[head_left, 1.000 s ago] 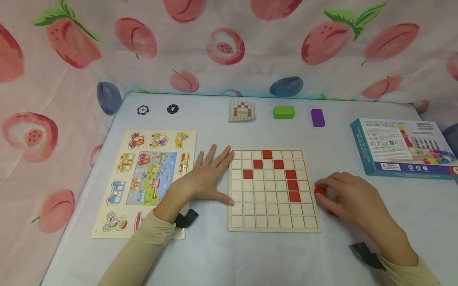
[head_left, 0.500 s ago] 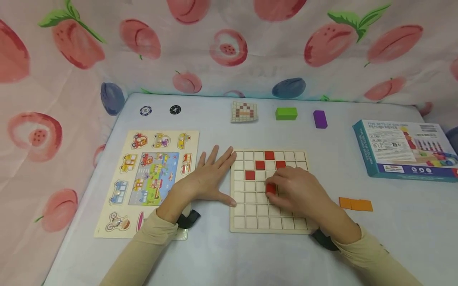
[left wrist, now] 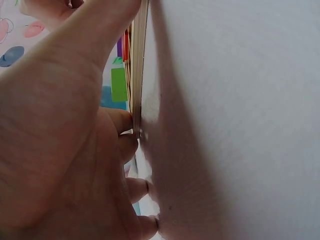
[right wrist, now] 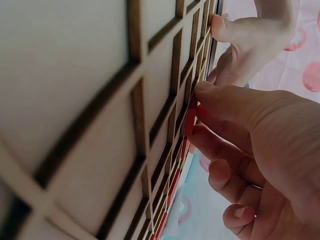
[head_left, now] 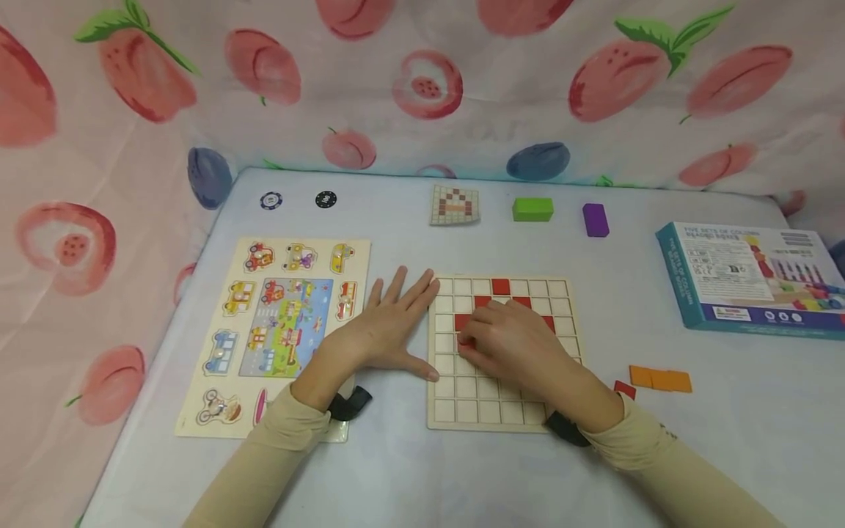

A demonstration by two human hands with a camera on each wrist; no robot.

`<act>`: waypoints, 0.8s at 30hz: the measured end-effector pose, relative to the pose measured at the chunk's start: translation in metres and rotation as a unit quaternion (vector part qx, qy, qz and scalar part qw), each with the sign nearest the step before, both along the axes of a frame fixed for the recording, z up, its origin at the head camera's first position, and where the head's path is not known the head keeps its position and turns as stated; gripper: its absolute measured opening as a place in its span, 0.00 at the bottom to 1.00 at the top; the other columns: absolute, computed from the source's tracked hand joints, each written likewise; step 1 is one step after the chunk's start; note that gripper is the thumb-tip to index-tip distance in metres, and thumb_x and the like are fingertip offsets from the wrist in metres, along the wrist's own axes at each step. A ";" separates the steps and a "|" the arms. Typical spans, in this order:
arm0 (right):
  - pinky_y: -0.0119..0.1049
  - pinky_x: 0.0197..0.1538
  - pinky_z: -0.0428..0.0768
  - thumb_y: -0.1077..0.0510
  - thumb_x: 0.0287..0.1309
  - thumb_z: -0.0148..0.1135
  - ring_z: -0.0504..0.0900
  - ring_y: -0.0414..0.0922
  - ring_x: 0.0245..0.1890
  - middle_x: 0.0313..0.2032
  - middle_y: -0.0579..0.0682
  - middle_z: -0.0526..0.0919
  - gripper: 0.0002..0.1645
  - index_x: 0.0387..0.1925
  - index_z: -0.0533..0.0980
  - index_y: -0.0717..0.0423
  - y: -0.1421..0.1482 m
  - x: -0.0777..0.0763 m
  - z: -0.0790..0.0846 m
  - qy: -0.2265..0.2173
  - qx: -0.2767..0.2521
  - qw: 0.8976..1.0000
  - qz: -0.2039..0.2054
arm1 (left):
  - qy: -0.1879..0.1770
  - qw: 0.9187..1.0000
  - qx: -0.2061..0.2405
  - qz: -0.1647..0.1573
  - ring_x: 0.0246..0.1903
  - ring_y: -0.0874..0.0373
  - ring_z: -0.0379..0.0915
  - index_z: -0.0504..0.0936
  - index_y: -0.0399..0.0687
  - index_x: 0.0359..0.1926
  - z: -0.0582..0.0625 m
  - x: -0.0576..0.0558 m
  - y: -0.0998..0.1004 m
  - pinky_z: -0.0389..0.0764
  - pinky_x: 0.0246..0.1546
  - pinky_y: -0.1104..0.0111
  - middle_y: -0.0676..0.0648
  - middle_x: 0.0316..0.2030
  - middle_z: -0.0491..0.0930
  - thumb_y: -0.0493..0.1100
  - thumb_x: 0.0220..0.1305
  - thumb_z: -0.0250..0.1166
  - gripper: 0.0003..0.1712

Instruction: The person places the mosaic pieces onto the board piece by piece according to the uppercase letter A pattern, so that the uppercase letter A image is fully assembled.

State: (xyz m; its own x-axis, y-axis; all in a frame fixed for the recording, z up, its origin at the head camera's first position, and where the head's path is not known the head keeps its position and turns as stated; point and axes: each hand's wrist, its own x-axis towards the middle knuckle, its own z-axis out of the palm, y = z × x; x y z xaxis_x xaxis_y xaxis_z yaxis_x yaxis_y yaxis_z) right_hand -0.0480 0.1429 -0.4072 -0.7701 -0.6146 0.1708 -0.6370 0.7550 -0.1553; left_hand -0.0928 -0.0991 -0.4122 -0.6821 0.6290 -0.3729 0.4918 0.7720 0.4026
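A square wooden grid board (head_left: pixel 465 412) lies mid-table, with several red square tiles (head_left: pixel 500 287) set in its cells. My right hand (head_left: pixel 511 341) is over the board's left-middle cells, covering part of the grid. In the right wrist view, thumb and forefinger pinch a small red tile (right wrist: pixel 190 121) right at the grid surface. My left hand (head_left: pixel 383 334) rests with fingers spread and straight; its fingertips and thumb meet the board's left edge. In the left wrist view, fingers (left wrist: pixel 127 147) touch that edge and the tablecloth.
Orange tiles (head_left: pixel 660 378) and a loose red tile (head_left: pixel 624 389) lie right of the board. Behind it are a patterned grid card (head_left: pixel 454 205), a green block (head_left: pixel 532 209) and a purple block (head_left: pixel 595 220). A vehicle puzzle (head_left: pixel 359 253) lies left; a box (head_left: pixel 759 279) lies right.
My right hand has come from the red tiles beside the board leftward over the grid, carrying a red tile. The orange tiles have come into view. My left hand has stayed in place.
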 end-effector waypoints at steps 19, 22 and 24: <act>0.44 0.54 0.87 0.48 0.56 0.81 0.87 0.43 0.47 0.43 0.40 0.92 0.14 0.45 0.91 0.42 0.043 0.024 0.013 -0.064 -0.015 0.997 -0.043 | 0.002 1.000 -0.003 -0.003 0.86 0.38 0.15 0.36 0.51 0.88 0.000 -0.001 0.002 0.30 0.84 0.35 0.51 0.88 0.26 0.78 0.49 0.76 0.82; 0.47 0.53 0.87 0.47 0.56 0.81 0.87 0.45 0.49 0.44 0.41 0.92 0.14 0.44 0.90 0.41 0.059 0.033 0.014 -0.063 -0.021 0.995 -0.069 | 0.001 1.000 -0.001 -0.003 0.86 0.38 0.15 0.36 0.51 0.88 0.001 -0.001 0.001 0.30 0.83 0.34 0.51 0.88 0.26 0.77 0.50 0.77 0.82; 0.48 0.52 0.88 0.46 0.56 0.81 0.87 0.46 0.48 0.44 0.42 0.92 0.15 0.45 0.90 0.41 0.071 0.041 0.014 -0.068 -0.021 0.993 -0.091 | 0.000 1.000 0.002 -0.002 0.86 0.38 0.15 0.36 0.51 0.88 0.002 -0.001 0.000 0.30 0.83 0.34 0.51 0.88 0.25 0.77 0.50 0.77 0.82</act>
State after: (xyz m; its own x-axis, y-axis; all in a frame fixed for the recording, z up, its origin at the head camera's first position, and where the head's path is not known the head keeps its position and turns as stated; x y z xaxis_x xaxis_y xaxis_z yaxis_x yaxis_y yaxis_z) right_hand -0.0075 0.2137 -0.3929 -0.8857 -0.4574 0.0798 -0.4613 0.8472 -0.2635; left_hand -0.0935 -0.0989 -0.4107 -0.6794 0.6330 -0.3711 0.4944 0.7686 0.4059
